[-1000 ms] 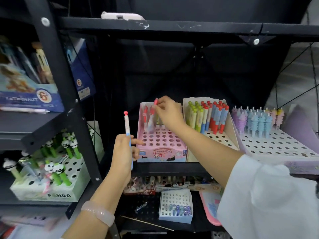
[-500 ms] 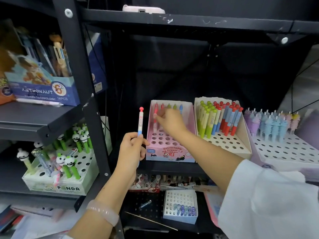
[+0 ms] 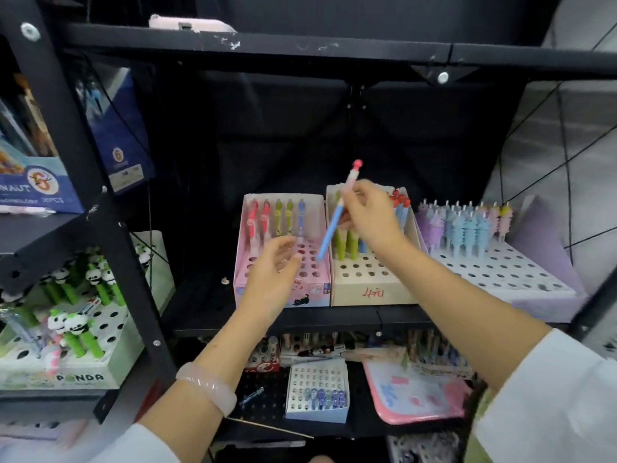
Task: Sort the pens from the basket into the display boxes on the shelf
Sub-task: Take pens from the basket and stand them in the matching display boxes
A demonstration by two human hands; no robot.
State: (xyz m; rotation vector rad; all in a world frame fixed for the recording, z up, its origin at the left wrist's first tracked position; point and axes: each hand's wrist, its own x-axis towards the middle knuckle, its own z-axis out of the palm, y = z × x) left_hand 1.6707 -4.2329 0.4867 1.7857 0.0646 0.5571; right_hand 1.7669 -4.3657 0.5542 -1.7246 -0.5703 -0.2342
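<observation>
My right hand point(image 3: 370, 215) pinches a blue pen with a red ball top point(image 3: 334, 218), tilted, its tip over the right edge of the pink display box point(image 3: 317, 289). That box has several pens standing in its back row. In front of the box my left hand point(image 3: 273, 275) hovers with relaxed fingers and holds nothing. To the right stands a beige display box point(image 3: 370, 289) with green, blue and red-topped pens, partly hidden by my right hand. A lilac display box point(image 3: 521, 282) with pastel pens is further right.
A black shelf frame post point(image 3: 100, 208) divides off a green panda pen box point(image 3: 66, 362) at the left. On the shelf below lie a small white pen box point(image 3: 317, 389), a pink tray point(image 3: 417, 396) and loose stationery. A blue carton point(image 3: 36, 188) stands upper left.
The blue pen has passed from my left hand to my right hand. My right hand left the pink box's back row and moved right; my left hand opened and moved toward the pink box.
</observation>
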